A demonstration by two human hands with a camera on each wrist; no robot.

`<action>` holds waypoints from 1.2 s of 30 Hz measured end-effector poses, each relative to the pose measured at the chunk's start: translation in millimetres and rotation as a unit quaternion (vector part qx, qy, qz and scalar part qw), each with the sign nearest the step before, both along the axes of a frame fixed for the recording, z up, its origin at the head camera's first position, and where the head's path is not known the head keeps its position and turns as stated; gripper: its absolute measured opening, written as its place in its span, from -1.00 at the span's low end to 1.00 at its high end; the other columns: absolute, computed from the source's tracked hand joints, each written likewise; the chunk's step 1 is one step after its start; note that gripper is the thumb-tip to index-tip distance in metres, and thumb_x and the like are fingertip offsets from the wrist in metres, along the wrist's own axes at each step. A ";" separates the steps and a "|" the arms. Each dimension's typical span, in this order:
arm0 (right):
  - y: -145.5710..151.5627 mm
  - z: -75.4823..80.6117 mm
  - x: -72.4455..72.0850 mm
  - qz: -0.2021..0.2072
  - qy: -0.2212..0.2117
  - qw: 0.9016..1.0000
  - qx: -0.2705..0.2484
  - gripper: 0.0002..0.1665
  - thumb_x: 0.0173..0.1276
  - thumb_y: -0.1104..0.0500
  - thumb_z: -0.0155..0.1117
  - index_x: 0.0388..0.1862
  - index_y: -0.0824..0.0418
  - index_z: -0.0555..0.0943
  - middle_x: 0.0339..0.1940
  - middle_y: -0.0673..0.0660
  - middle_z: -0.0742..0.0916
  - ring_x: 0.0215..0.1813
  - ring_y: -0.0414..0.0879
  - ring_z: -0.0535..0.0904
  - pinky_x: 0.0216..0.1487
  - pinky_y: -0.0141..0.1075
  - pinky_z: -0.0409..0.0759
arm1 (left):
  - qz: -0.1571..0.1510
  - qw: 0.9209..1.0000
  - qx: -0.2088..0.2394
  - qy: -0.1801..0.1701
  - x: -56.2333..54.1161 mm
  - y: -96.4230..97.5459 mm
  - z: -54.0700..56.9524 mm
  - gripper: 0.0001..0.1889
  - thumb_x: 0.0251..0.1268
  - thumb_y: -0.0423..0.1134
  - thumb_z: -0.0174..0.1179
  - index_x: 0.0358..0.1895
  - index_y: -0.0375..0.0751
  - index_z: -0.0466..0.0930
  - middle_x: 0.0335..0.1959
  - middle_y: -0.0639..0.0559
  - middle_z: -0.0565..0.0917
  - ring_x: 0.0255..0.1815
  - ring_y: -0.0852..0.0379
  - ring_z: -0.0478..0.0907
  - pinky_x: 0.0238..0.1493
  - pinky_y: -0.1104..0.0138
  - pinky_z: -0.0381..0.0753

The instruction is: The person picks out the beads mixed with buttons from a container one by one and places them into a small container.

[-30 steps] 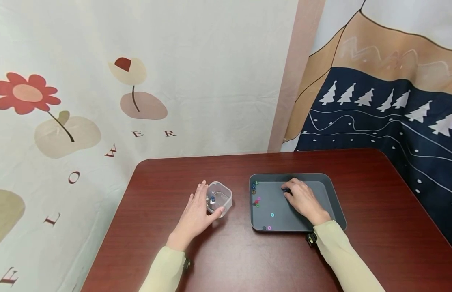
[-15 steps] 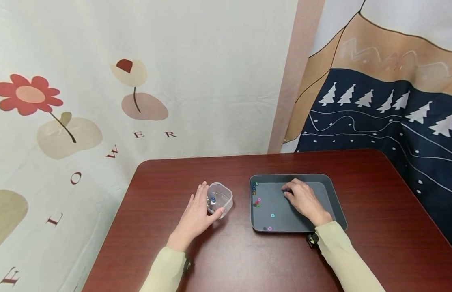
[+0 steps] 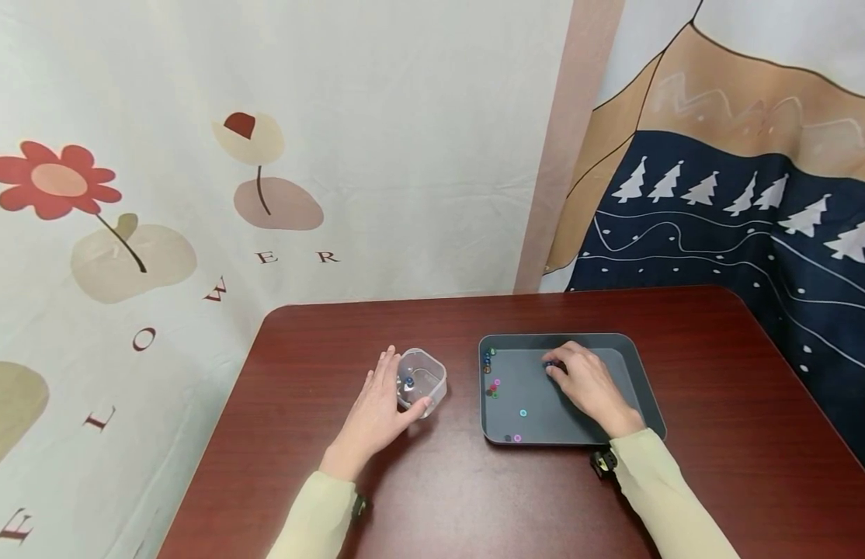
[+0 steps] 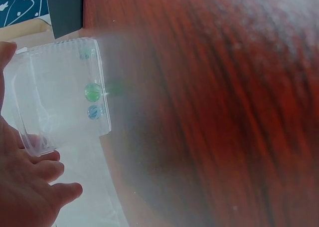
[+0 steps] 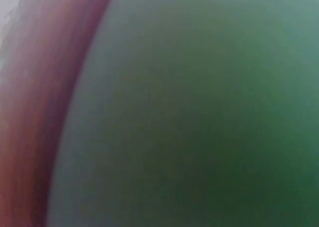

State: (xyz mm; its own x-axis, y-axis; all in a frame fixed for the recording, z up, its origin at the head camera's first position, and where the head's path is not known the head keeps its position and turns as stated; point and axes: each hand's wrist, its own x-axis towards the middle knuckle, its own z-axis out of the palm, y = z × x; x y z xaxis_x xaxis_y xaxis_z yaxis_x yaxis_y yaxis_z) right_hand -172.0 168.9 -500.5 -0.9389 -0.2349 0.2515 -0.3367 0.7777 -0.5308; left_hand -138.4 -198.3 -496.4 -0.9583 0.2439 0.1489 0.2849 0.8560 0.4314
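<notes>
Box [image 4: 55, 87]: clear, smooth, shiny plastic; marbles [image 4: 93, 92]: glossy, glass-like; tray [image 3: 519, 357]: smooth, matt; table [image 3: 460, 497]: wood-grained, polished, glossy where light strikes; curtain [image 3: 404, 155]: matt cloth, faintly creased; sleeves [image 3: 673, 497]: soft, matt cloth.

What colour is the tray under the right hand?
The tray is dark grey, seen best in the head view.

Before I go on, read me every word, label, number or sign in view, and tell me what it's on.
"F L O W E R": separate letters strung across the white cloth.
Box: no text visible.
Tray: no text visible.
Right wrist device: too small to tell whether it carries any marking.
The right wrist view is too blurred to read anything.
</notes>
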 end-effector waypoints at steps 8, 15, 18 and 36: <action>-2.8 9.6 8.3 0.004 0.008 1.000 -0.021 -0.77 0.37 0.31 0.44 0.00 0.27 0.77 -0.07 0.16 0.73 -0.02 0.11 0.68 0.00 0.08 0.65 | -0.002 1.000 -0.009 0.001 -0.3 0.4 0.1 0.01 0.30 0.23 0.28 0.55 -0.48 0.16 0.62 -0.37 0.14 0.65 -0.28 0.06 0.55 -0.19 0.15; -12.2 20.7 16.9 0.012 0.027 0.999 -0.040 -0.74 0.34 0.31 0.47 0.00 0.26 0.78 -0.07 0.13 0.74 -0.06 0.04 0.68 -0.07 0.01 0.68 | -0.004 1.000 -0.022 0.001 -0.4 0.0 0.1 0.01 0.33 0.24 0.25 0.56 -0.49 0.14 0.63 -0.37 0.12 0.65 -0.28 0.05 0.55 -0.19 0.14; -17.7 24.5 20.1 0.015 0.035 0.998 -0.048 -0.74 0.33 0.30 0.49 0.00 0.24 0.78 -0.06 0.11 0.74 -0.06 0.02 0.68 -0.08 -0.01 0.68 | -0.004 1.000 -0.026 -0.004 0.6 0.0 -0.1 0.02 0.35 0.24 0.24 0.58 -0.48 0.10 0.64 -0.36 0.09 0.66 -0.27 0.02 0.56 -0.18 0.13; -49.6 40.6 37.9 0.044 0.070 0.990 -0.110 -0.73 0.32 0.26 0.51 0.01 0.12 0.79 -0.06 -0.01 0.74 -0.04 -0.06 0.69 -0.15 -0.08 0.68 | -0.009 0.999 -0.036 0.007 2.1 0.6 -2.9 0.05 0.39 0.24 0.20 0.61 -0.50 -0.01 0.65 -0.35 0.06 0.66 -0.26 0.02 0.56 -0.17 0.15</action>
State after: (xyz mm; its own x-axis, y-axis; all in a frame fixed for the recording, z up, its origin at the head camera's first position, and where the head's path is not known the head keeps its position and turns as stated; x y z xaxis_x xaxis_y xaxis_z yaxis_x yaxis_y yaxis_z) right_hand -134.1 119.3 -459.9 -0.8695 -0.2384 0.4326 -0.4802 0.6131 -0.6273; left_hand -136.3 -197.8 -499.3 -0.9517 0.2715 0.1432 0.3057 0.8795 0.3647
